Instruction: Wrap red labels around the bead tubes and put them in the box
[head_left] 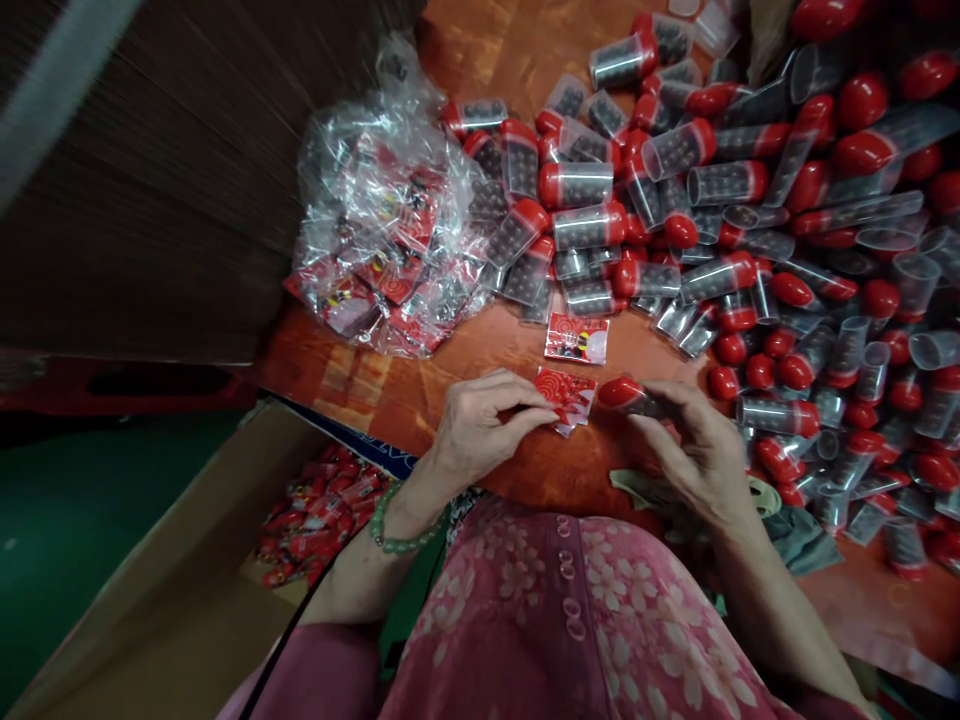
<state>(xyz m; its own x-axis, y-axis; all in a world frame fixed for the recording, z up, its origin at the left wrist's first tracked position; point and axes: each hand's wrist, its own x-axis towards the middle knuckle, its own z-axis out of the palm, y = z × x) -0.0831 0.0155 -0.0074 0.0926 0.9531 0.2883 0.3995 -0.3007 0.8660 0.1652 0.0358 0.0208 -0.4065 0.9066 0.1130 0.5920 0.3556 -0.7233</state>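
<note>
My left hand (486, 425) pinches the edge of a small stack of red printed packets (568, 396) between thumb and fingers. To the right of it, my right hand (694, 450) is closed on a clear plastic tube with a red cap (621, 391); the cap points left, toward the packets. My fingers cover much of the tube's clear part. Just beyond the stack, one more red printed packet (576, 338) lies flat on the table.
A clear plastic bag (390, 220) of red packets sits at the back left. Many red-capped tubes (585, 185) are heaped across the back and right of the orange table (405, 395). Below the table's left edge, a cardboard box (187, 560) holds red pieces (326, 510).
</note>
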